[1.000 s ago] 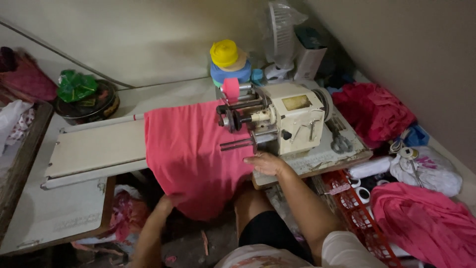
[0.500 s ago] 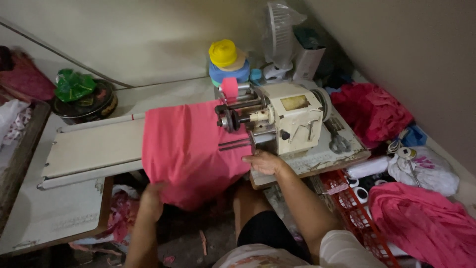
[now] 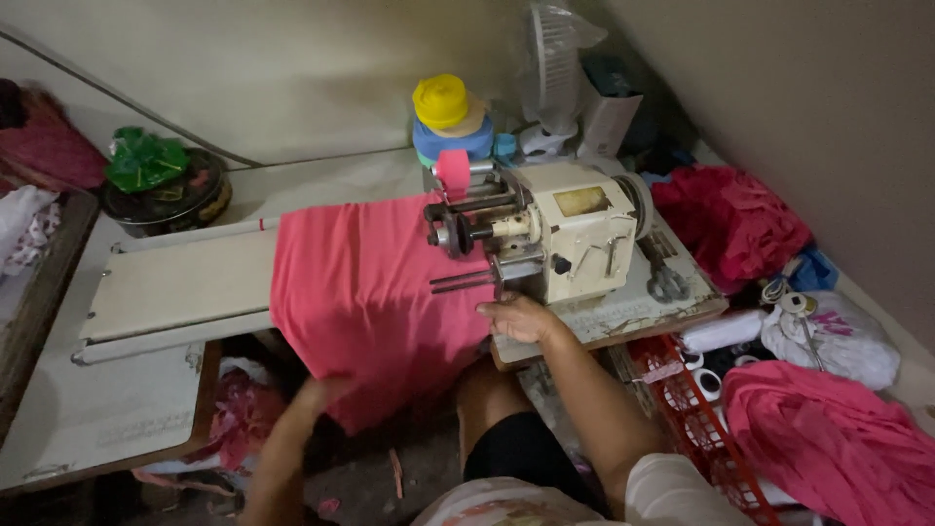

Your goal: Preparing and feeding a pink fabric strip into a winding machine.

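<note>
Nearest to me, my left hand (image 3: 321, 390) is low at the front, under the hanging hem of the pink knit fabric panel (image 3: 375, 287); it looks closed on the cloth's lower edge, though blur keeps me from being sure of the grip. My right hand (image 3: 516, 317) lies flat, fingers loosely spread, on the cloth's right edge just at the front of the cream industrial sewing machine (image 3: 560, 229). It pinches nothing that I can see.

The fabric drapes over the long grey extension board (image 3: 166, 287), its long axis running from the machine side down toward my lap, so it lies ahead of and between both hands. The right hand is the nearer one to the machine's rollers (image 3: 467, 229), almost touching the metal bars there; the left is well apart from them.

At my right, a red plastic basket (image 3: 696, 419) holds white rolls and small bits, with a heap of magenta cloth (image 3: 838, 438) just beside it. Scissors (image 3: 665, 281) lie on the machine's table.

Farther off, a stack of yellow and blue tape rolls (image 3: 448, 122) stands behind the machine. At far left, a round dark tin (image 3: 170, 200) holds crumpled green wrapping (image 3: 144, 161).
</note>
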